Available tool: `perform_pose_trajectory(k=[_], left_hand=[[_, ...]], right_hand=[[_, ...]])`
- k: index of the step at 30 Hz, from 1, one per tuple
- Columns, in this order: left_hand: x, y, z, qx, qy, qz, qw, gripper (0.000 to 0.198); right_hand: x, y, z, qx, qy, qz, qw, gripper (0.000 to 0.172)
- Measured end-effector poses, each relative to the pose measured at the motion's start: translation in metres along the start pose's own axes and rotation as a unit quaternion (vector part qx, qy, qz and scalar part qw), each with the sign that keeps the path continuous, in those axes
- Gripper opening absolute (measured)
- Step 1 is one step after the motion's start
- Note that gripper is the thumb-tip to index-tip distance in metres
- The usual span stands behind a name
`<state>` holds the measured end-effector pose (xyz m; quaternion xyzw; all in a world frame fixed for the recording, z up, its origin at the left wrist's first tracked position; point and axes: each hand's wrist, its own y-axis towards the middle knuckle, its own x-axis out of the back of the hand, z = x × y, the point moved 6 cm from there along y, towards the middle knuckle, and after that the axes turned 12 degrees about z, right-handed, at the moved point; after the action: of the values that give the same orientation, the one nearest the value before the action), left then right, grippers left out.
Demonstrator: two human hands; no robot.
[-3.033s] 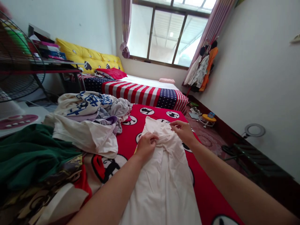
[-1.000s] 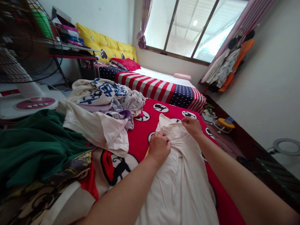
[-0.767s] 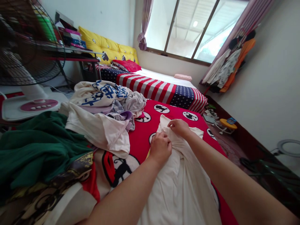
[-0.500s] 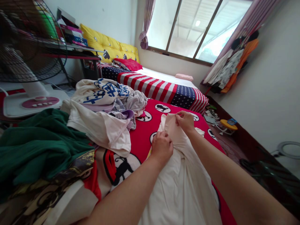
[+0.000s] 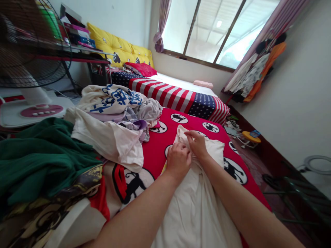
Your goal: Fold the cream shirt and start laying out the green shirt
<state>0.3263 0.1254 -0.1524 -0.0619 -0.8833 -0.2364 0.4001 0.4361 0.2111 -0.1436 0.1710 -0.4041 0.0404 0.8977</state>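
A cream-white garment lies lengthwise on the red blanket with black cartoon figures. My left hand is closed on a bunched fold near the garment's far end. My right hand sits right beside it, pinching the cloth at the same spot. Both forearms reach in from the bottom of the view. The far corners of the garment spread out past my hands.
A pile of clothes lies left of the garment, with a green cloth nearer me. A standing fan is at far left. Beyond lies a bed with a stars-and-stripes cover. Hanging clothes are by the window.
My right hand has come down and in from the garment's raised far edge to meet my left hand. The far end of the cloth now lies flatter and wider on the blanket.
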Motion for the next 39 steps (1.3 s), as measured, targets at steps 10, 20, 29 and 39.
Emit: perform_pose_trajectory(k=[10, 20, 29, 39], left_hand=[[-0.004, 0.0, 0.005, 0.031, 0.068, 0.028, 0.997, 0.017], [-0.006, 0.001, 0.013, 0.053, 0.065, 0.057, 0.995, 0.009], [-0.002, 0.002, 0.015, 0.037, 0.029, 0.036, 0.998, 0.011], [-0.014, -0.004, -0.014, -0.143, 0.053, 0.131, 0.98, 0.018]], right_hand=[[0.069, -0.021, -0.052, -0.114, -0.103, -0.036, 0.987, 0.023], [0.091, -0.063, -0.069, -0.11, -0.176, -0.036, 0.978, 0.012], [0.069, -0.193, 0.026, -0.044, -0.07, 0.032, 0.996, 0.009], [0.005, -0.265, 0.092, -0.05, -0.109, 0.23, 0.966, 0.027]])
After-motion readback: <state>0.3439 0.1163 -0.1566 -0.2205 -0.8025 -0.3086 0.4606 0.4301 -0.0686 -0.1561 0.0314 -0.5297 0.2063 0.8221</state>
